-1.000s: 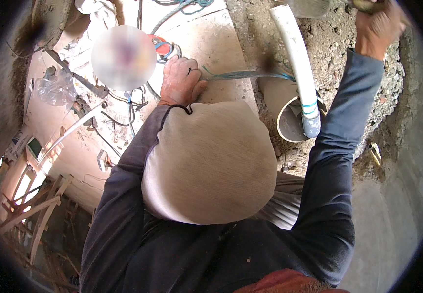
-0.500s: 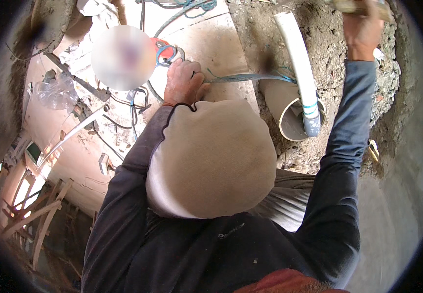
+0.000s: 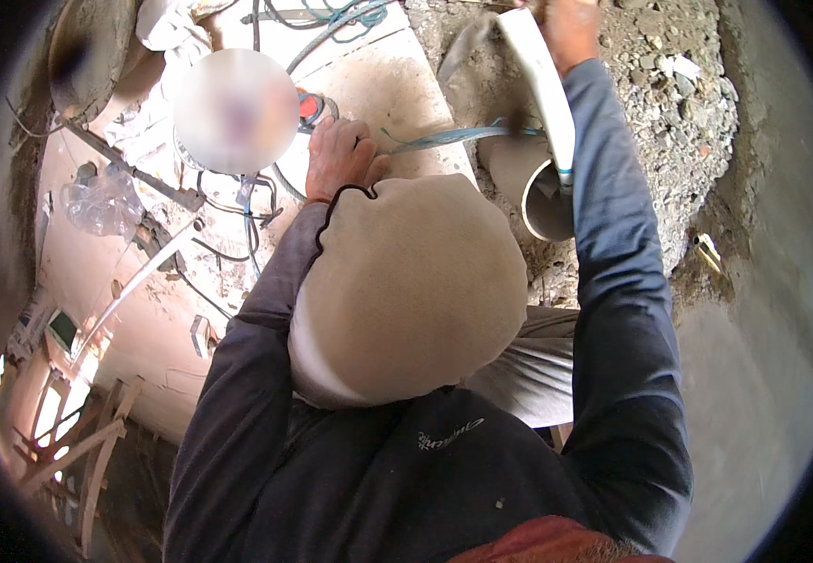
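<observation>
My left hand [image 3: 339,155], its fingers bent, rests at the pale board [image 3: 421,94]. Whatever is under those fingers is hidden. Just beyond it lies a small red piece [image 3: 308,107] with cord around it. A frayed blue strap [image 3: 453,138] runs from near this hand toward a wide grey pipe [image 3: 502,161]. At the top edge, my right hand [image 3: 573,33] is partly cut off, closed on a wooden-handled tool. A blurred grey shape [image 3: 467,45] is left of it. The white pipe [image 3: 533,70] slants below this hand, its lower end behind my right forearm.
Rubble and broken mortar [image 3: 669,122] lie along the right, beside a grey wall. Black cables [image 3: 237,211], a clear plastic bag [image 3: 103,202] and a thin white pipe [image 3: 139,277] are at left. A beige cloth dome [image 3: 411,291] blocks the middle of the view.
My right hand has swung left and toward the top edge, its forearm now covering the white pipe's lower end. The left hand stays at the board; the view has shifted slightly.
</observation>
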Available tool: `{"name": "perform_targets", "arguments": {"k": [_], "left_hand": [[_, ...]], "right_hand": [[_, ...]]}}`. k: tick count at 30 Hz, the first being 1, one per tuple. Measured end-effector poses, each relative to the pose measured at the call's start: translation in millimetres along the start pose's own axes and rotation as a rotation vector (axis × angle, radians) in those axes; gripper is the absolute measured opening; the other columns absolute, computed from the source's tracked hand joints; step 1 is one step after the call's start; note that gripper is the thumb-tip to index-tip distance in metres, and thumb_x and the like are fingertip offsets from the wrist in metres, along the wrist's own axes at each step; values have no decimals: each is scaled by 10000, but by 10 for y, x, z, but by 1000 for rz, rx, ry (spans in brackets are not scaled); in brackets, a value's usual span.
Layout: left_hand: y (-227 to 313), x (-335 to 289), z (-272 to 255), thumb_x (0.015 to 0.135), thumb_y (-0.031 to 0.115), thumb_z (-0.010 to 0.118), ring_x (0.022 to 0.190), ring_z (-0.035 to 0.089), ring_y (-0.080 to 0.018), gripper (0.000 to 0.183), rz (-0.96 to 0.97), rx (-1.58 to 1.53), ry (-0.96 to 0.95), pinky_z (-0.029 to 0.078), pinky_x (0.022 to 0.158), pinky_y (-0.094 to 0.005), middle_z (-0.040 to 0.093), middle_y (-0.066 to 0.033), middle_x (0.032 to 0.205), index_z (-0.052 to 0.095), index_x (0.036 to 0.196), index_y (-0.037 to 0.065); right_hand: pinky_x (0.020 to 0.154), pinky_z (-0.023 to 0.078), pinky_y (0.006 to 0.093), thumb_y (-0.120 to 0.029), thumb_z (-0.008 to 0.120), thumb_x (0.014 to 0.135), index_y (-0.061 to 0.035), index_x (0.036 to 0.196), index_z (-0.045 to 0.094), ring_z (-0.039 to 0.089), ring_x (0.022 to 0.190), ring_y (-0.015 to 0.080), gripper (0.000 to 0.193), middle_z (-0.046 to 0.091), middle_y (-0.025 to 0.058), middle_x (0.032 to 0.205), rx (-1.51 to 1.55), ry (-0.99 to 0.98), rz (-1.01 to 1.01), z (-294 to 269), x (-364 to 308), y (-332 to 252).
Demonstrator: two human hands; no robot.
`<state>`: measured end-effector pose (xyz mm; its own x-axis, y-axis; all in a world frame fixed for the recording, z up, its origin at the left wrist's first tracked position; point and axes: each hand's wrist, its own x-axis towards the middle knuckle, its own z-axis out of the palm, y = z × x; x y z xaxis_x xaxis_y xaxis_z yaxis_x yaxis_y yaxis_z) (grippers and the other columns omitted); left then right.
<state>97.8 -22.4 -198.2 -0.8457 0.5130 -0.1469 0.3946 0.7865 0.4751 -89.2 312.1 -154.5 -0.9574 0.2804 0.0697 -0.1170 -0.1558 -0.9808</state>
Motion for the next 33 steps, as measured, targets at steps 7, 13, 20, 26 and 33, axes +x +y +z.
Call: {"name": "perform_targets", "arguments": {"k": [7,13,20,26,33], "left_hand": [[-99,-108,160,799,338,767,1209,500,-293,305,114,115,262,310,1168,-546,545,-64,1156,604,943,123],[-222,-144,296,799,340,768,1232,489,-279,311,121,51,172,309,1169,-547,531,-58,1176,601,941,119],[-104,-157,202,826,350,756,1246,480,-284,311,118,87,285,307,1172,-541,525,-61,1180,589,950,119],[-210,-152,321,841,340,734,1220,493,-303,289,121,68,309,328,1154,-551,527,-73,1170,585,939,112],[-87,-95,166,830,341,744,1200,504,-324,303,145,29,324,346,1134,-566,532,-88,1164,596,942,101]], "right_hand": [[454,473,326,-170,613,961,-64,869,600,573,497,181,141,601,79,690,-171,129,-49,-382,132,-594],[479,484,333,-173,645,942,-78,883,606,579,496,188,119,601,56,703,-222,112,166,-242,-32,-16],[498,491,333,-199,623,953,-42,812,620,595,525,185,211,625,82,682,-175,265,-61,-410,362,-522],[515,508,339,-185,645,933,-55,929,624,607,581,172,132,640,80,763,-364,106,195,-175,27,9],[574,500,333,-273,620,943,-59,887,635,608,584,181,222,634,75,717,-402,171,88,-205,235,-377]]}}
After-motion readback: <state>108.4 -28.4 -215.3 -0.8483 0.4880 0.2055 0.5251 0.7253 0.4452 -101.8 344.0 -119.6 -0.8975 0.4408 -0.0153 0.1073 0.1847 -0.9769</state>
